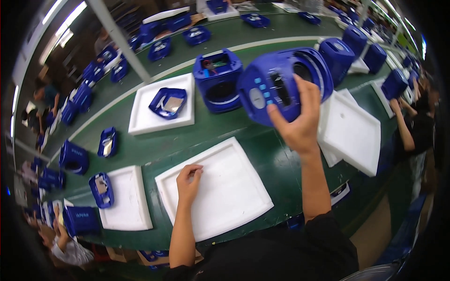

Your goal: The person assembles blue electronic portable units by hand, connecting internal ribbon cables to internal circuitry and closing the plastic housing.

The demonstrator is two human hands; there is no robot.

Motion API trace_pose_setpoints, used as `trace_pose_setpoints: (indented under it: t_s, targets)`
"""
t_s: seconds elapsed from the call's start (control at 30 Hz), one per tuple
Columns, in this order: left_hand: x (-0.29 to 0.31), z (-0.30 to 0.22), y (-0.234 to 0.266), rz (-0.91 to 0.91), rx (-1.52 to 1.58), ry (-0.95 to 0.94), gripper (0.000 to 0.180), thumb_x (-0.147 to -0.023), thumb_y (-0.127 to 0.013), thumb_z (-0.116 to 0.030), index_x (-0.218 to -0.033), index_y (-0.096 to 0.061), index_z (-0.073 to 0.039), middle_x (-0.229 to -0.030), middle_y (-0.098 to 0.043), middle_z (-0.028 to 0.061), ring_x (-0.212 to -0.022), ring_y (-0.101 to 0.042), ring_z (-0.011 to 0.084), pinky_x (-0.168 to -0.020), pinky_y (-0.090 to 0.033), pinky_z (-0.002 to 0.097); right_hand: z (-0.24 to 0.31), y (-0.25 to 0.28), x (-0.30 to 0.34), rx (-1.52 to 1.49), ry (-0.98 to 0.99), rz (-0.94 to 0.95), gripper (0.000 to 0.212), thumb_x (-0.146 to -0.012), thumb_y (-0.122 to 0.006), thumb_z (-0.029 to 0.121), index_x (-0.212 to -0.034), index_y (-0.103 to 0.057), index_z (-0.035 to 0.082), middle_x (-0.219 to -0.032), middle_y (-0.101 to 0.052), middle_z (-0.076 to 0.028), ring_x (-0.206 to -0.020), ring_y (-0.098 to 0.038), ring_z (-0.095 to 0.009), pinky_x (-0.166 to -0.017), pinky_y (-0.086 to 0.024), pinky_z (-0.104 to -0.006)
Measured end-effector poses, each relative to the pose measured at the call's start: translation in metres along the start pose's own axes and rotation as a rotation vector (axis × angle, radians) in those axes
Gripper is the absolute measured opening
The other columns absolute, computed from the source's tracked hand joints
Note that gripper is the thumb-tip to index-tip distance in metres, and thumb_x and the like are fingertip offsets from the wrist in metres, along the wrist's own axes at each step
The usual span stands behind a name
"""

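Observation:
My right hand grips a blue plastic speaker housing, thumb and fingers spread over its front. That front has light-blue buttons, a dark slot, a pale oval and a round speaker opening. The housing is tilted and held up above the green bench. Over the white foam tray in front of me, my left hand is loosely closed, thumb against forefinger, with nothing visible in it. Just left of the held housing stands another blue housing, its top open and coloured wires showing inside.
A white foam pad carries a blue shallow shell. Another foam pad lies left, with a blue panel on its edge. Stacked foam trays lie right. Blue housings line the far right. Co-workers' arms show at right.

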State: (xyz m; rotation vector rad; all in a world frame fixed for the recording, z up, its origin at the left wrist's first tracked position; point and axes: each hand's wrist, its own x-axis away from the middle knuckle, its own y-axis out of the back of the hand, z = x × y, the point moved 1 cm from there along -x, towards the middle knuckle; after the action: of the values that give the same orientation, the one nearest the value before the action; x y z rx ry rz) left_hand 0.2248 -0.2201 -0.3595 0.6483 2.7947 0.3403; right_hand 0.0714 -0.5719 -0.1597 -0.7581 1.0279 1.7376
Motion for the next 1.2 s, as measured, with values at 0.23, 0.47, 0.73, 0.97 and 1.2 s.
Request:
trace_pose_setpoints:
  t_s: [0.23,0.47,0.73,0.97,1.2]
  targets:
    - [0.003,0.005,0.002,0.0,0.102,0.063,0.009,-0.107,-0.07,0.001,-0.113,-0.076,0.001,-0.11,-0.076,0.0058,-0.101,-0.072,0.0152,-0.095,-0.056,0.0289,0.006,-0.007,0.018,0.081,0.056,0.018,0.088,-0.076,-0.093,0.022,-0.153,-0.058,-0.001,-0.14,-0.058,-0.018,-0.129,-0.055,-0.037,-0.11,-0.039,-0.0489]
    - [0.007,0.003,0.004,0.003,0.093,0.051,0.01,-0.107,-0.07,0.002,-0.113,-0.076,0.001,-0.109,-0.076,0.0058,-0.101,-0.071,0.0147,-0.094,-0.055,0.0283,0.012,-0.004,0.026,0.115,0.123,0.027,0.093,-0.072,-0.094,0.021,-0.154,-0.058,-0.002,-0.139,-0.059,-0.018,-0.126,-0.057,-0.036,-0.109,-0.039,-0.0492]
    - [0.01,-0.005,0.004,-0.009,0.113,0.061,0.009,-0.106,-0.071,0.001,-0.112,-0.077,0.001,-0.111,-0.077,0.0066,-0.102,-0.071,0.015,-0.095,-0.056,0.0297,0.011,0.003,0.032,0.128,0.146,0.037,0.095,-0.068,-0.095,0.018,-0.154,-0.059,-0.002,-0.139,-0.06,-0.017,-0.127,-0.058,-0.035,-0.11,-0.038,-0.0489]
    - [-0.008,-0.132,-0.034,0.04,0.005,-0.191,0.063,-0.102,-0.079,-0.025,-0.157,-0.055,-0.008,-0.157,-0.06,0.0152,-0.148,-0.057,0.0308,-0.117,-0.051,0.0477,0.038,0.018,0.045,0.072,0.159,0.105,0.097,-0.063,-0.094,0.017,-0.152,-0.061,-0.003,-0.137,-0.061,-0.017,-0.125,-0.059,-0.035,-0.109,-0.039,-0.0471]
    - [-0.009,-0.231,-0.062,0.136,0.223,-0.381,0.099,-0.096,-0.082,-0.046,-0.17,-0.034,-0.001,-0.169,-0.038,0.0239,-0.158,-0.04,0.0375,-0.132,-0.03,0.0492,0.102,0.037,0.077,-0.08,0.11,0.257,0.1,-0.057,-0.096,0.022,-0.148,-0.066,-0.005,-0.135,-0.065,-0.016,-0.119,-0.062,-0.034,-0.102,-0.041,-0.0472]
